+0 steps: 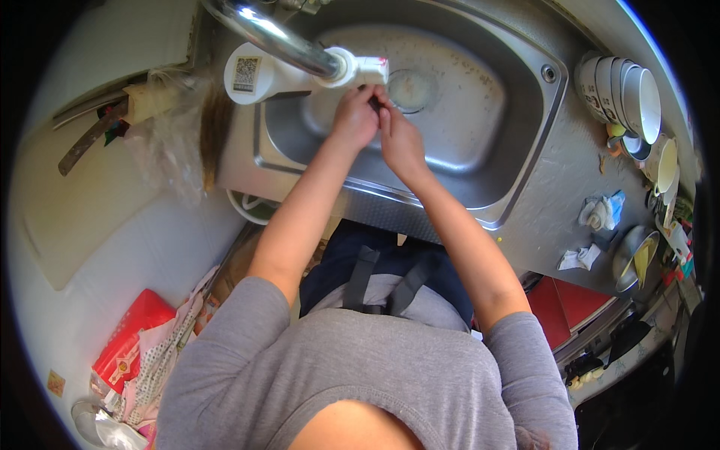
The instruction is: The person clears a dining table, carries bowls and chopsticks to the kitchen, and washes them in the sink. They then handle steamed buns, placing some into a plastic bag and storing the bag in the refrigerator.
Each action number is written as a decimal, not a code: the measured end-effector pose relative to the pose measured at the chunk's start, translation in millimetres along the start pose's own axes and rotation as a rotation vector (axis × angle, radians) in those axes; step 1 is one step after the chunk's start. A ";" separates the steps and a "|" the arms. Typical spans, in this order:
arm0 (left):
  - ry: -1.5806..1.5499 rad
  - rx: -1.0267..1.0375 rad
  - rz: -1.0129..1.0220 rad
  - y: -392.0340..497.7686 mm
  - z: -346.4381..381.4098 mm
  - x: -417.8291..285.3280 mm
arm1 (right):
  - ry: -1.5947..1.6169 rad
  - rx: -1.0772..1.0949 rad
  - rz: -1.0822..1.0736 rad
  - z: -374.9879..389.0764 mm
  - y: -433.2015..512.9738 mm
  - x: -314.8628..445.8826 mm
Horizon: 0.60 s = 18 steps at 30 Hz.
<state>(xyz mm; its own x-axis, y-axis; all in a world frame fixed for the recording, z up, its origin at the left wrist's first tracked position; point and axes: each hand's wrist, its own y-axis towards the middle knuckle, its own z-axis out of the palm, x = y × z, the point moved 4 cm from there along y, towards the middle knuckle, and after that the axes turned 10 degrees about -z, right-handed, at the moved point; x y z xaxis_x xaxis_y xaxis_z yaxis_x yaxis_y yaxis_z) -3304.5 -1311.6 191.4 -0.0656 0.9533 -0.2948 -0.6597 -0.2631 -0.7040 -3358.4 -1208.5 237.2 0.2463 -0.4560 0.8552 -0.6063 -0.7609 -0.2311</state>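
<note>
My left hand [356, 117] and my right hand [403, 140] meet over the stainless steel sink [472, 121], just below the white filter head [368, 71] on the chrome faucet [281, 36]. Between the fingertips of both hands is a small dark thing, mostly covered, so its kind cannot be told. The fingers of each hand are curled in towards it. The sink's round drain [413, 91] lies just right of the fingertips. Whether water runs from the faucet cannot be told.
Stacked bowls [641, 104] and a cup [664, 166] stand on the counter at the right. Nearer are crumpled cloths [601, 212] and a metal bowl [624, 259]. At the left are a plastic bag [174, 129], a knife [93, 138] and a cutting board [79, 197].
</note>
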 end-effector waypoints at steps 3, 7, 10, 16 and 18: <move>-0.267 0.193 0.069 17.2 -24.6 -47.6 | -0.085 0.119 -0.039 -11.6 -15.9 -3.6; -0.199 -0.002 0.221 11.2 -22.7 -89.5 | -0.028 0.133 -0.091 -27.4 -40.2 -2.8; -0.207 0.100 0.190 20.3 -47.8 -94.0 | 0.022 0.138 -0.049 -28.9 -47.1 -4.9; -0.344 0.140 -0.088 10.9 -39.0 -54.5 | 0.039 0.062 -0.128 -25.2 -42.9 -11.2; -0.418 -0.014 -0.054 1.7 -23.6 -59.7 | 0.011 0.098 -0.128 -21.1 -37.0 -15.2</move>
<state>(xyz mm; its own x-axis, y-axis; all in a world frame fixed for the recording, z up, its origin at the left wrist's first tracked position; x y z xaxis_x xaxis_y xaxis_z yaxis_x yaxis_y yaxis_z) -3284.1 -1372.4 192.5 -0.3313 0.9431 0.0285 -0.6605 -0.2103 -0.7208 -3355.6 -1163.6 242.5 0.3079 -0.3477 0.8856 -0.4941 -0.8539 -0.1635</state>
